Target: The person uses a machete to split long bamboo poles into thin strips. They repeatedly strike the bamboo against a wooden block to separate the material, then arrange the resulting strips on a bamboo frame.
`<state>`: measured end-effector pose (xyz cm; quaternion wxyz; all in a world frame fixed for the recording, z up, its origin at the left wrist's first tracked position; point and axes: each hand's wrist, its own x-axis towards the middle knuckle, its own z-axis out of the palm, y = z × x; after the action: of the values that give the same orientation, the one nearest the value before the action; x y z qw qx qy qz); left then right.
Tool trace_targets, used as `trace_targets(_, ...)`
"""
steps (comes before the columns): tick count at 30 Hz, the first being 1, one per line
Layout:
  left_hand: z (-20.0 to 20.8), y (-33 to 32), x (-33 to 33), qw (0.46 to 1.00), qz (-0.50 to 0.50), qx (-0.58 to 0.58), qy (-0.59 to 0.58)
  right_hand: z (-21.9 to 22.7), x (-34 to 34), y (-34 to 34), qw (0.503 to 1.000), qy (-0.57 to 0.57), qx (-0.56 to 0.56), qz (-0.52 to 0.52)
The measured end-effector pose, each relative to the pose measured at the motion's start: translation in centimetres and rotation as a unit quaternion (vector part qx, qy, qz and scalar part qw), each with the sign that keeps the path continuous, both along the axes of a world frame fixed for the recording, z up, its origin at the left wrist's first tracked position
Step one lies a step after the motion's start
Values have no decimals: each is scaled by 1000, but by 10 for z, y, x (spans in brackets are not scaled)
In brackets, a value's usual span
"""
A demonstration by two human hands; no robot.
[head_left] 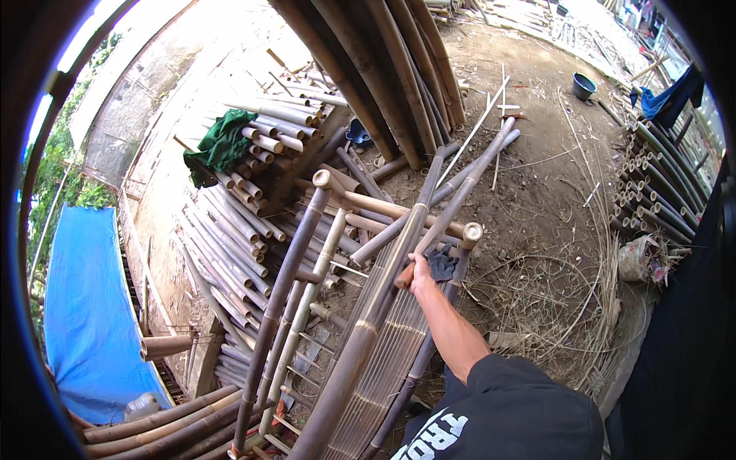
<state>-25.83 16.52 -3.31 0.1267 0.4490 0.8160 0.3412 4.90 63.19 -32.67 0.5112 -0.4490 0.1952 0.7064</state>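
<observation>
In the head view my right hand is closed round the near end of a long, slender brown pole. A reddish-brown stub shows below the fist, and the pole slants away to the upper right. Under the hand stands a bamboo frame with round posts and crossbars. Its slatted bamboo panel runs down toward my body. A dark grey cloth lies beside my wrist, near the end of the top crossbar. My left hand is out of sight.
Stacked bamboo poles lie at left, a green cloth over some. Thick bamboo leans overhead. A blue tarp hangs far left. At right are more cut poles, a bucket and scattered strips.
</observation>
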Motion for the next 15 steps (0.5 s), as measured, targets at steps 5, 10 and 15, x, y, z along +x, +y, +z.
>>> trace_targets(5, -130, -196, -119, 989, -60, -135, -8, 66, -28, -107, 998, -38, 6, 42)
trace_targets(10, -214, -201, -114, 880, -22, -440, -175, 126, -47, -222, 987, -68, 147, 9)
trace_targets(15, -310, -70, -114, 948, -251, -193, 36, 171, -57, -294, 931, -233, 277, -37)
